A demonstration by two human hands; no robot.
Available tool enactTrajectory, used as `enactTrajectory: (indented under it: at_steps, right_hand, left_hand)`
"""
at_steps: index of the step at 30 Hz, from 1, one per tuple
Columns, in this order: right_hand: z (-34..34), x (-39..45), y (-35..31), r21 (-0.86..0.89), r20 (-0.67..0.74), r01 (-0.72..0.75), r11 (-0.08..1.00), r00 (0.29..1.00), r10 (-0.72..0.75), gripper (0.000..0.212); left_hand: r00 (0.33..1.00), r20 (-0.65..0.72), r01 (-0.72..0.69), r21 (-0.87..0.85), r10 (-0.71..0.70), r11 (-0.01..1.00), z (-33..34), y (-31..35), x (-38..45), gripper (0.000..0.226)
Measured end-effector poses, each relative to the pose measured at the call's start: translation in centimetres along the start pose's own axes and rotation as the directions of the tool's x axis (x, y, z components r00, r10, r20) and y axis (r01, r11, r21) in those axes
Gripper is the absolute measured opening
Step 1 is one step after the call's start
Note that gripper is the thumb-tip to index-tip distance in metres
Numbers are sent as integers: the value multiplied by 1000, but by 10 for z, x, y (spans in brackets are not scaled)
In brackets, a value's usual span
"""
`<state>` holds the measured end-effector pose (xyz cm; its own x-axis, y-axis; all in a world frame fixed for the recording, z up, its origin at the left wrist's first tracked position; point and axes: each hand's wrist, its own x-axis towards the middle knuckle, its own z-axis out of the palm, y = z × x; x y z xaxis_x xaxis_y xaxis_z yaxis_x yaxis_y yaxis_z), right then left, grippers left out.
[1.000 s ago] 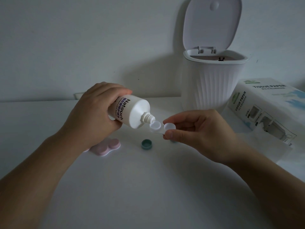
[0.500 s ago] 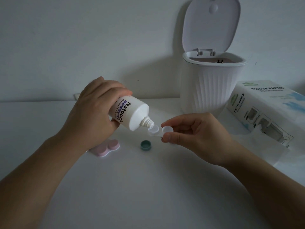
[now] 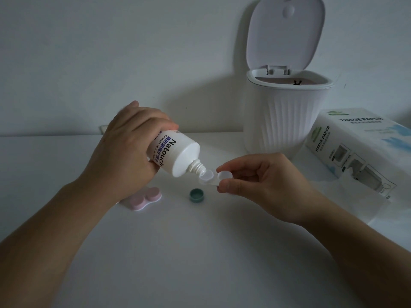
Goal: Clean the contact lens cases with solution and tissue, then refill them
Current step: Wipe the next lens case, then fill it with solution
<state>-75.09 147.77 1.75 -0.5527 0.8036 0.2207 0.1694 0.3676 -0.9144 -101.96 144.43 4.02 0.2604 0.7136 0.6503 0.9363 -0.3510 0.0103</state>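
1. A white table (image 3: 200, 252) fills the dim view.
2. A ribbed white bin (image 3: 284, 121) stands at the back with its lid up.
3. A white box (image 3: 364, 150) to its right reads "TISSUE PAPER".
4. The left hand (image 3: 124, 152) has its fingers wrapped round a white solution bottle (image 3: 175, 155), tilted nozzle-down and labelled "Natouch", "Contact Lens".
5. The right hand (image 3: 264, 183) pinches a clear, uncapped lens case (image 3: 213, 177) above the table, one cup right at the nozzle.
6. A pink lens case (image 3: 144, 200), capped, lies on the table under the left wrist.
7. A small green cap (image 3: 196, 194) sits open side up between the hands.
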Motion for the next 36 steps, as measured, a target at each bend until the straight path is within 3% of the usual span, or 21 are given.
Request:
enactTrajectory:
  at_steps: [23,28,36]
  right_hand:
    - [1,1,0,19,-3,-1,1000,1000,1,30]
    - [1,1,1,17,-2,-4,1000,1000,4,20]
    - [0,1,0,12,-9,-6,1000,1000,6,21]
  left_hand:
    - [998,-62,-13,70,18,997,-3,6,2,63]
    - [997,-80,-16,69,21,998,-2,7,3,63]
    - [997,-70,-22,79,27,997,-2,6,3,67]
